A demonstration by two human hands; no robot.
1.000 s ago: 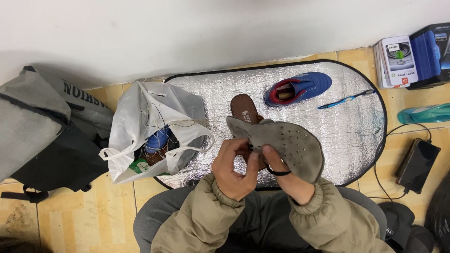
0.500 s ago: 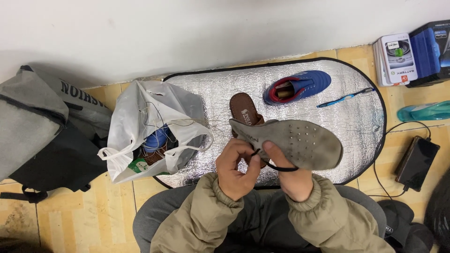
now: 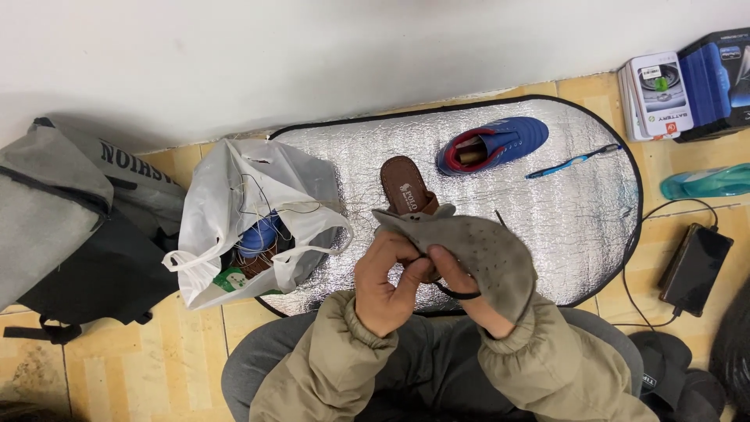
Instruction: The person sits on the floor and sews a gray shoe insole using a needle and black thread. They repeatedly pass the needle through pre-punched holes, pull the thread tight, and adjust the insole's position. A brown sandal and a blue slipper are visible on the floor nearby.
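Currently the left hand [image 3: 387, 285] pinches the near-left edge of the grey perforated insole [image 3: 476, 254], whose long axis runs down-right over the right hand [image 3: 469, 301], apparently closed beneath it, above the lap.

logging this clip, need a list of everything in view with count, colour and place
insole: 1, grey, perforated, held in both hands
sandal: 1, brown, on mat behind the insole
shoe: 1, blue with red lining, far on mat
pen: 1, blue, mat right
mat: 1, silver, on floor
plastic bag: 1, white, mat's left edge
backpack: 1, grey and black, far left
boxes: several, white and blue, top right
power adapter: 1, black, right floor
left hand: gripping insole
right hand: under insole
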